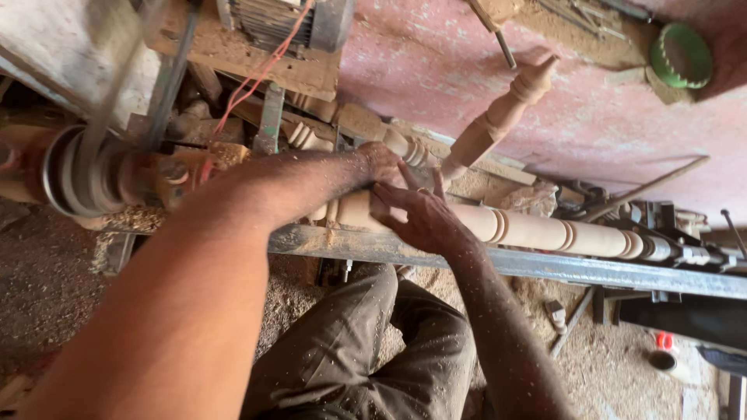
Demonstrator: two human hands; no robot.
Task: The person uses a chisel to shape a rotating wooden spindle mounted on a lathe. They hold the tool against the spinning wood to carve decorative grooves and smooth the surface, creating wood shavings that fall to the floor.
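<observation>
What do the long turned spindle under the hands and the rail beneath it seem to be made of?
Spindle: pale bare wood, smooth, unvarnished, with cut rings; sawdust lies around. Rail: looks like steel, dull grey, flat-edged, dusted with shavings. The left hand and right hand rest on the spindle.

Two hands on a turned wooden spindle in a lathe

At frame centre the left hand (pixel 381 163) and right hand (pixel 420 218) press together on the pale spindle (pixel 545 232), which runs toward the right edge above a steel rail (pixel 545 268). A blurred pulley (pixel 74 171) sits at left, a finished baluster (pixel 502 117) leans behind, and a green bowl (pixel 682 56) lies upper right.
</observation>
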